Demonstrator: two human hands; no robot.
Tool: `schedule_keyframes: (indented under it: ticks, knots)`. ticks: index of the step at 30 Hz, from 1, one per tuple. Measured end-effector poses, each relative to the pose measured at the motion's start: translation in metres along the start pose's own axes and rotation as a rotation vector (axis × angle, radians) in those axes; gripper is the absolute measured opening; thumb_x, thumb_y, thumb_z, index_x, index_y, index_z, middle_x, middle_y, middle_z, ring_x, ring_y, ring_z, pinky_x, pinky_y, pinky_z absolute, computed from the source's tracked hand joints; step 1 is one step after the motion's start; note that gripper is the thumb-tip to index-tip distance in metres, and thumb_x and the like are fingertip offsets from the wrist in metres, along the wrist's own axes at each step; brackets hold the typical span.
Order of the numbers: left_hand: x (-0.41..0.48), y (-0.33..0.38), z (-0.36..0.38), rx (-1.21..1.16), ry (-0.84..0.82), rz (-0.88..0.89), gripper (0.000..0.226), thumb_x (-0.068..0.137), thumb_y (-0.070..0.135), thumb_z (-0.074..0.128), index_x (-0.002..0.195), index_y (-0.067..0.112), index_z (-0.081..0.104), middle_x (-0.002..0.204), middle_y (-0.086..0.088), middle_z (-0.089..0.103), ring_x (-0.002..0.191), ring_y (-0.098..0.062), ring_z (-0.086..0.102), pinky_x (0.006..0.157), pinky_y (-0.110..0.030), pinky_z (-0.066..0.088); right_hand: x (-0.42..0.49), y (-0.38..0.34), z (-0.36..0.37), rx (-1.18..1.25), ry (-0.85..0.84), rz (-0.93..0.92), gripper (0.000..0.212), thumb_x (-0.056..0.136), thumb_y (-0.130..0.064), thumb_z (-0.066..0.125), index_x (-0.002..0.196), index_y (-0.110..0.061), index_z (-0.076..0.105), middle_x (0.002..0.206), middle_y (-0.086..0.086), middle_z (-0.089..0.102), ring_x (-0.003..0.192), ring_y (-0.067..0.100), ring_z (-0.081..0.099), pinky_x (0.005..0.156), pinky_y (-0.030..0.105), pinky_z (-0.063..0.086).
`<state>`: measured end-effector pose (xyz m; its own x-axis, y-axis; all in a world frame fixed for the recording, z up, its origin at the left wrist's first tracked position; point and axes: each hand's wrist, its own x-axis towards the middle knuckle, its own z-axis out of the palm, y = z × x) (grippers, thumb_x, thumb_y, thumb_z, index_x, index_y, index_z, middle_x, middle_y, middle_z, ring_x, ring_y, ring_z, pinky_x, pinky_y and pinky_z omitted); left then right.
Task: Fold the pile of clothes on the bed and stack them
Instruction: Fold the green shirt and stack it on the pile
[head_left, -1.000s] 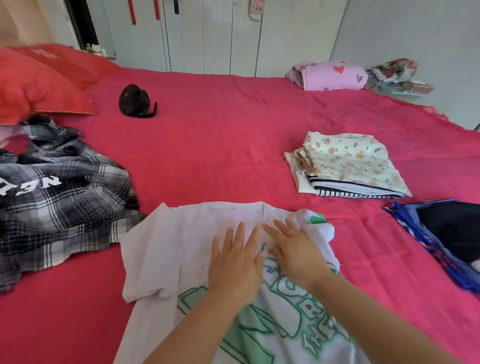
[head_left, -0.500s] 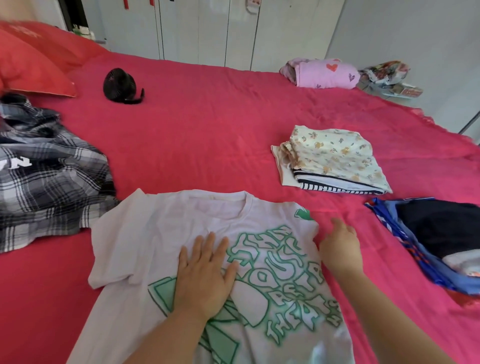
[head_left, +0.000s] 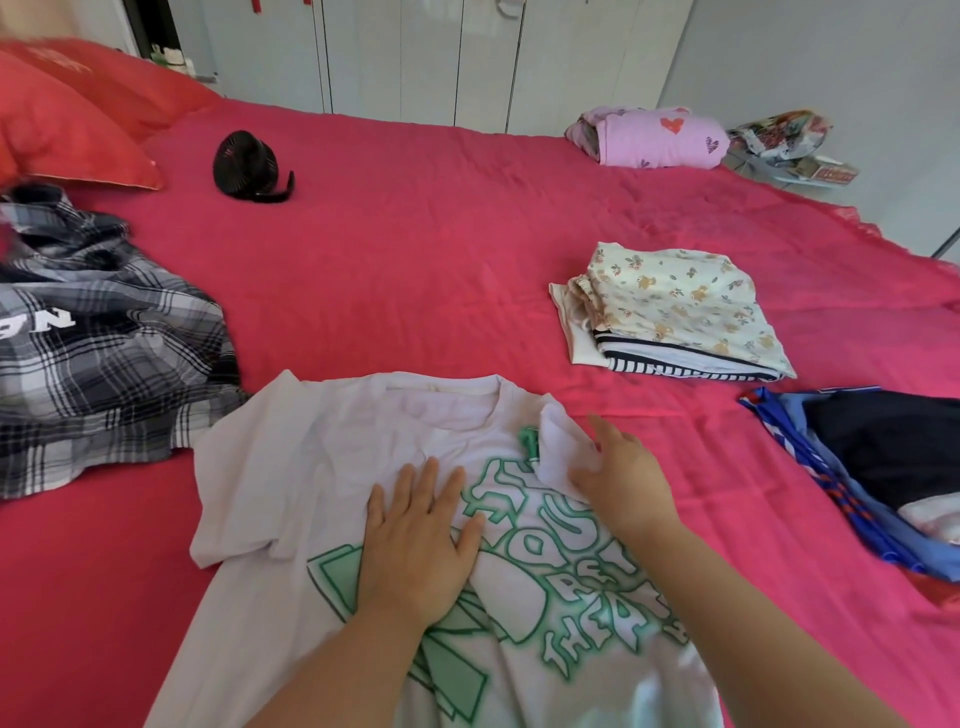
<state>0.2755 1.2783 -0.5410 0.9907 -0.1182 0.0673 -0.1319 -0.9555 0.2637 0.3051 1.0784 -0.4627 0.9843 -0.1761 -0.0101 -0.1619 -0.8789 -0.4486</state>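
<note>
Far left on the bed (head_left: 415, 260) the plaid shirt (head_left: 104, 353) lies crumpled, and right in front is the white tee (head_left: 311, 467), print up, with the left hand (head_left: 421, 540) flat on its chest, fingers (head_left: 415, 483) straight and released, pinning it down. The right hand (head_left: 623, 483) has the right sleeve (head_left: 558, 449) tipped inward, its thumb hidden under the cloth, so I cannot tell whether it pinches or just pushes. Best play, I'd say: lay that sleeve flat along a straight side line, smooth it, mirror the left sleeve, then send the tee to the stack (head_left: 675, 312) off to the right.
</note>
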Motion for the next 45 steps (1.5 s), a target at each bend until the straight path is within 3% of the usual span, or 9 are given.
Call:
schedule_keyframes:
  ticks: [4,10,15,19,22,29,34,41,45]
  knots:
    - [0.000,0.000,0.000,-0.005,0.001,0.001,0.064,0.088,0.063,0.002,0.147,0.039,-0.002,0.157,0.008,-0.008,0.144,-0.014,-0.009,0.113,-0.040,-0.012,0.001,0.014,-0.011,0.043,0.146,0.012,0.010,0.082,-0.006,0.050,0.076,-0.002,0.057,0.064,0.009,0.055,0.062,0.022,0.044,0.052,0.030,0.028]
    - [0.000,0.000,0.001,-0.002,-0.012,-0.005,0.064,0.088,0.063,0.002,0.147,0.039,-0.002,0.157,0.008,-0.008,0.144,-0.015,-0.009,0.114,-0.040,-0.010,0.009,0.028,-0.049,0.548,0.357,0.310,0.014,0.085,-0.014,0.051,0.090,-0.012,0.064,0.068,-0.002,0.055,0.060,0.015,0.046,0.050,0.023,0.033]
    - [-0.001,0.000,0.000,0.000,-0.016,-0.002,0.064,0.088,0.062,0.003,0.147,0.038,-0.002,0.157,0.007,-0.008,0.144,-0.015,-0.009,0.115,-0.041,-0.009,0.001,0.000,-0.059,0.418,0.556,0.088,0.018,0.085,-0.012,0.048,0.093,-0.016,0.063,0.083,0.003,0.062,0.064,0.011,0.048,0.056,0.026,0.035]
    - [0.000,0.001,-0.001,-0.007,-0.017,-0.005,0.062,0.090,0.061,0.006,0.147,0.039,-0.001,0.157,0.008,-0.007,0.144,-0.015,-0.008,0.115,-0.041,-0.009,-0.026,-0.044,-0.023,-0.269,0.150,-0.468,0.033,0.086,-0.012,0.040,0.112,-0.025,0.056,0.101,-0.001,0.058,0.078,0.009,0.057,0.061,0.030,0.047]
    - [-0.001,0.001,-0.001,-0.015,-0.019,-0.006,0.061,0.091,0.059,0.010,0.147,0.038,0.001,0.157,0.008,-0.006,0.145,-0.015,-0.006,0.115,-0.041,-0.007,-0.054,-0.054,0.008,-0.319,-0.113,-0.715,0.044,0.084,-0.011,0.048,0.124,-0.026,0.056,0.106,0.001,0.061,0.097,0.022,0.055,0.084,0.037,0.045]
    - [0.001,0.001,0.000,-0.010,0.000,-0.006,0.063,0.089,0.061,0.008,0.148,0.038,0.003,0.158,0.007,-0.003,0.145,-0.015,-0.005,0.114,-0.041,-0.008,-0.053,-0.005,0.007,0.105,0.249,-0.282,0.033,0.083,-0.004,0.057,0.114,-0.013,0.064,0.111,0.008,0.061,0.102,0.028,0.055,0.083,0.030,0.043]
    - [0.000,0.001,0.001,-0.013,0.004,-0.008,0.063,0.089,0.061,0.008,0.147,0.038,0.004,0.158,0.007,-0.003,0.145,-0.015,-0.005,0.115,-0.041,-0.008,-0.026,-0.011,0.011,0.024,0.111,-0.050,0.062,0.083,-0.041,0.062,0.135,-0.014,0.041,0.122,0.008,0.051,0.115,0.026,0.048,0.087,0.035,0.044]
    - [0.001,0.001,0.001,-0.013,0.018,-0.008,0.064,0.088,0.062,0.007,0.147,0.038,0.006,0.158,0.007,0.000,0.145,-0.015,-0.004,0.114,-0.041,-0.008,-0.027,-0.031,0.003,0.043,0.177,-0.244,0.032,0.084,-0.010,0.051,0.112,-0.016,0.066,0.099,0.010,0.065,0.089,0.024,0.059,0.068,0.030,0.043]
    - [0.002,0.000,0.001,-0.014,0.009,-0.003,0.067,0.085,0.063,0.003,0.147,0.038,0.005,0.158,0.007,-0.001,0.144,-0.015,-0.004,0.114,-0.041,-0.008,-0.044,-0.033,-0.001,0.031,-0.198,-0.299,0.029,0.089,-0.032,0.054,0.117,-0.032,0.062,0.055,-0.007,0.060,0.057,0.000,0.054,0.057,0.012,0.040]
